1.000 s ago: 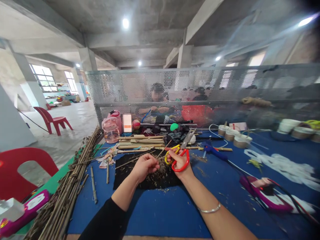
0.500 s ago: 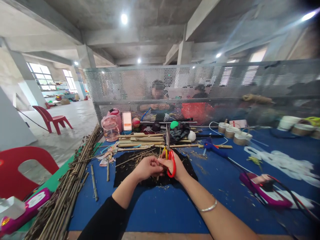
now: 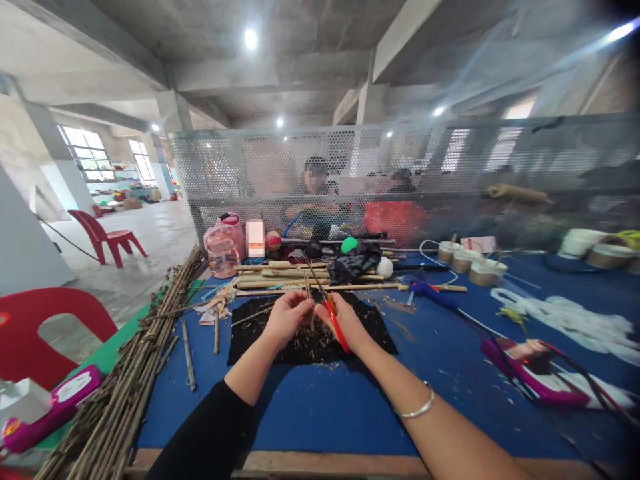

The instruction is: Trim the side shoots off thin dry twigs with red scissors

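Observation:
My left hand (image 3: pixel 286 321) is closed, pinching a thin piece of twig (image 3: pixel 307 285) that stands upright between thumb and fingers. Close beside it, my right hand (image 3: pixel 353 325) is wrapped around red-handled scissors (image 3: pixel 336 323), their blades leaning up and to the left near the twig. Whether the blades touch the twig I cannot tell. Both hands are above a black cloth (image 3: pixel 377 333) strewn with small plant scraps. Its far part also carries a few thin twigs.
Long dry stalks (image 3: pixel 135 373) lie bundled along the left edge. Cut bamboo sticks (image 3: pixel 280 285) lie behind the cloth, with a pink bottle (image 3: pixel 223 250) beside them. To the right are a blue glue gun (image 3: pixel 425 287), a purple power strip (image 3: pixel 535 380) and white tubs (image 3: pixel 487 272). A perforated screen (image 3: pixel 280 160) stands behind.
The scissors have swung from upright to leaning left, with the handles turned. My left hand has shifted slightly left and up, and the twig now shows above its fingers.

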